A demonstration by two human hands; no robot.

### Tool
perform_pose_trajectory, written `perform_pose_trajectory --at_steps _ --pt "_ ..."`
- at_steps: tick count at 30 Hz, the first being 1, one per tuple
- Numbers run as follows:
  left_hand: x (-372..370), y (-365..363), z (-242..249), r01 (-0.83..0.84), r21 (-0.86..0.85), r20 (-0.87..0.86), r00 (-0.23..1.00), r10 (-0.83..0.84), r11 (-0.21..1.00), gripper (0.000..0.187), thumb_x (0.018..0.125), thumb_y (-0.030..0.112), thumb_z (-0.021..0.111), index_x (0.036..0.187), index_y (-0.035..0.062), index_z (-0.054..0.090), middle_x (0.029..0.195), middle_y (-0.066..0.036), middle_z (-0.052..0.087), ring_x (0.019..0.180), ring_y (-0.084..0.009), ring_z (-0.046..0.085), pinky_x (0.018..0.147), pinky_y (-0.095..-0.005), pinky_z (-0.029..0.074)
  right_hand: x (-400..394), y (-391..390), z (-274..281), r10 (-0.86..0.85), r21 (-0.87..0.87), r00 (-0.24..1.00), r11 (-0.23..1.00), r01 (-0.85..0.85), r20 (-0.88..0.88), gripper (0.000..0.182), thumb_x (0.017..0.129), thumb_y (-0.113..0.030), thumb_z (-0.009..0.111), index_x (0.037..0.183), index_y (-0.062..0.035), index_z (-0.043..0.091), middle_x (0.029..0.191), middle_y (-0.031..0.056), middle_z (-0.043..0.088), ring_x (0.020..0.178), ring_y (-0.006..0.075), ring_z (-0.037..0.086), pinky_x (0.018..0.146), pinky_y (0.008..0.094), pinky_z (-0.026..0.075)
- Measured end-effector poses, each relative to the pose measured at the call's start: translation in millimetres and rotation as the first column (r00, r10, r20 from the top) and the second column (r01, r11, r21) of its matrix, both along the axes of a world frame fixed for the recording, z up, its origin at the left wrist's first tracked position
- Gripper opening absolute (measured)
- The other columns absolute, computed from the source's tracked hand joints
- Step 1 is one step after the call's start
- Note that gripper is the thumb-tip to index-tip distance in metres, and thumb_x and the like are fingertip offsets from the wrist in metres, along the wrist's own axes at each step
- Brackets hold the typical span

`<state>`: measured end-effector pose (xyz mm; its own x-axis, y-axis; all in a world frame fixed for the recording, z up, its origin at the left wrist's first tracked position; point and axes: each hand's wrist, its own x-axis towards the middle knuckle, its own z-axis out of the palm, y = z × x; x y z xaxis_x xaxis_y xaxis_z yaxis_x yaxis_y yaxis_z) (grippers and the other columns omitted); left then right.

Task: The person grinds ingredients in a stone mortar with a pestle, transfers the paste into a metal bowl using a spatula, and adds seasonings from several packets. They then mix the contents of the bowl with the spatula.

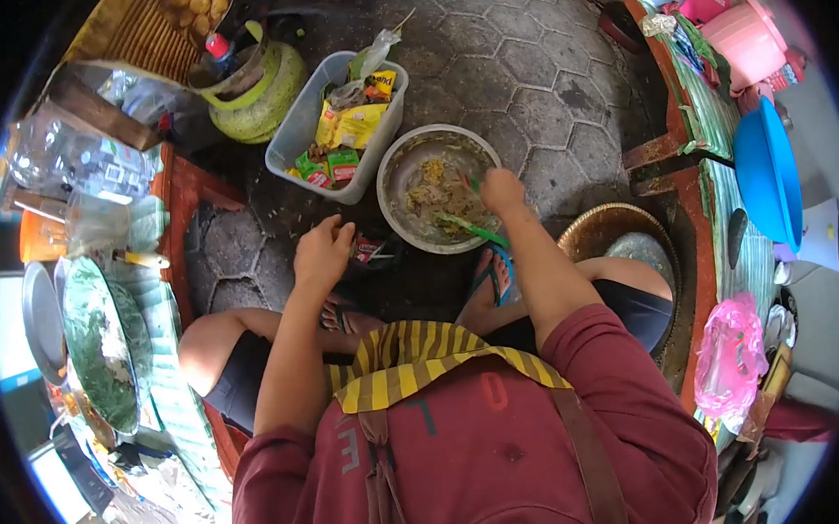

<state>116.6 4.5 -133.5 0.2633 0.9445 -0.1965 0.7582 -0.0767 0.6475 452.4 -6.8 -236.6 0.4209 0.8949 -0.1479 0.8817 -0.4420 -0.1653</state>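
Observation:
A round metal bowl (394, 216) stands on the dark floor in front of my feet, with a yellow-brown mixture (440, 188) inside. My right hand (503, 191) is closed at the bowl's right rim; what its fingers hold, if anything, is too small to make out. A green utensil (474, 228) leans in the bowl, its end over the near right rim. My left hand (324, 252) hovers left of the bowl, fingers bent and partly apart, near a small red and black packet (367, 250). Beyond it, a grey plastic tub (377, 156) holds yellow, red and green packets.
A green gas cylinder (277, 104) stands left of the tub. Low red-framed benches flank both sides. A wide brassy tray (587, 231) lies by my right knee. On the right bench are a blue basin (767, 177) and a pink plastic bag (731, 356).

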Motion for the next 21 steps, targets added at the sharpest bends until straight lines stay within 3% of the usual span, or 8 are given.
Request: perform_pose_trajectory --at_steps 3,5,7,9,13,18,19,21 --pt "-11 -3 -8 0.0 0.02 -0.274 0.962 0.005 1.0 0.043 0.079 0.033 0.061 0.11 0.0044 0.059 0.103 -0.016 0.059 0.097 -0.0309 0.057 0.081 -0.0401 0.047 -12 13 54 -0.015 0.038 1.0 0.999 0.015 -0.012 0.017 0.075 -0.019 0.059 0.082 -0.0046 0.064 0.09 0.0175 0.063 0.083 0.0351 0.061 0.073 0.0427 0.05" --pt "-3 -1 -12 -0.004 0.027 -0.3 0.954 0.012 1.0 0.042 0.078 0.032 0.062 0.11 0.005 0.058 0.106 -0.015 0.057 0.099 -0.0307 0.056 0.082 -0.0401 0.047 -19 18 66 -0.002 0.097 1.0 0.995 0.005 -0.031 0.017 0.075 -0.017 0.059 0.083 -0.0041 0.064 0.09 0.0168 0.063 0.085 0.0348 0.061 0.075 0.0421 0.05" --pt "14 -3 -14 -0.005 0.04 -0.353 0.935 0.019 0.999 0.043 0.075 0.028 0.066 0.11 0.0061 0.057 0.11 -0.014 0.055 0.103 -0.031 0.053 0.082 -0.0404 0.048 -22 15 65 0.075 0.299 0.997 0.952 -0.07 -0.006 0.019 0.076 -0.015 0.058 0.09 -0.0047 0.066 0.095 0.0169 0.064 0.088 0.0345 0.062 0.075 0.0435 0.05" --pt "17 -13 -41 0.042 0.044 -0.373 0.928 -0.023 0.998 0.044 0.074 0.028 0.067 0.11 0.0064 0.055 0.109 -0.014 0.054 0.104 -0.0316 0.052 0.081 -0.0408 0.049 -14 -17 35 0.183 -0.204 0.98 0.965 -0.163 0.082 0.016 0.073 -0.011 0.057 0.085 -0.0027 0.063 0.09 0.0194 0.062 0.085 0.0359 0.061 0.074 0.0424 0.05" --pt "12 -19 -69 0.122 0.038 -0.452 0.887 -0.092 0.992 0.037 0.073 0.02 0.066 0.104 0.0051 0.053 0.105 -0.013 0.056 0.104 -0.0316 0.051 0.076 -0.0387 0.051 -14 -23 30 0.091 -0.19 0.995 0.979 -0.08 0.051 0.016 0.073 -0.011 0.056 0.085 -0.0029 0.064 0.09 0.0211 0.062 0.084 0.0362 0.061 0.07 0.0437 0.05" --pt "6 -11 -79 0.154 0.079 -0.446 0.889 -0.103 0.985 0.024 0.074 0.006 0.061 0.096 0.002 0.055 0.098 -0.016 0.059 0.099 -0.0319 0.054 0.076 -0.038 0.051 -27 13 91 0.132 0.264 0.991 0.955 -0.133 0.023 0.019 0.075 -0.016 0.058 0.09 -0.0063 0.064 0.094 0.0153 0.063 0.087 0.0328 0.062 0.072 0.0433 0.05" --pt "6 -13 -80 0.161 0.081 -0.446 0.889 -0.109 0.984 0.024 0.074 0.006 0.061 0.096 0.002 0.055 0.098 -0.016 0.059 0.099 -0.0319 0.054 0.076 -0.038 0.051 -18 3 73 0.125 0.265 0.992 0.956 -0.127 0.024 0.019 0.075 -0.016 0.058 0.09 -0.0063 0.064 0.094 0.0153 0.063 0.087 0.0328 0.062 0.072 0.0433 0.05" --pt "0 -14 -76 0.153 0.062 -0.444 0.889 -0.11 0.986 0.023 0.074 0.003 0.058 0.097 0.0024 0.056 0.1 -0.016 0.057 0.098 -0.0324 0.054 0.077 -0.0389 0.051 2 -26 21 0.291 -0.085 0.953 0.955 -0.284 0.082 0.017 0.075 -0.015 0.052 0.081 -0.0023 0.061 0.082 0.0207 0.062 0.076 0.0372 0.061 0.068 0.0462 0.05"
